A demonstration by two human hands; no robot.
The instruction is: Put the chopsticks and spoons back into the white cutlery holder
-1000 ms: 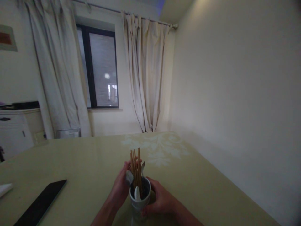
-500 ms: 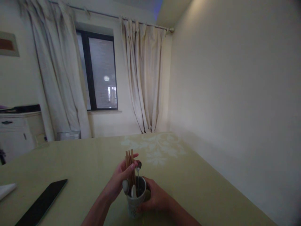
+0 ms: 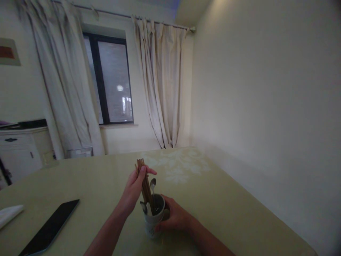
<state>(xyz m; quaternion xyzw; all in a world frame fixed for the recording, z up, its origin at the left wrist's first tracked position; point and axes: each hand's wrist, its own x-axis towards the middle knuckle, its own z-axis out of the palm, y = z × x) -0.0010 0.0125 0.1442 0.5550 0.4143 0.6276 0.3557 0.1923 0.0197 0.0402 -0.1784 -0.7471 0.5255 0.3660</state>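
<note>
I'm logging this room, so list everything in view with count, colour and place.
cup: one, pale grey, in the right hand
chopsticks: several, brown, in the cup
spoons: three visible, silvery or pale, in the cup
table: one, yellowish green, foreground
slab: one, black, table's left
white item: one, white, left edge, cut off
curtains: two, cream, flanking the window
curtain rod: one, dark, above the window
window: one, dark-framed, back wall
cabinet: one, white, far left
wall picture: one, reddish-brown and grey, upper left
walls: two, cream, back and right
left hand: one, bare, gripping the chopsticks
right hand: one, bare, around the cup
</note>
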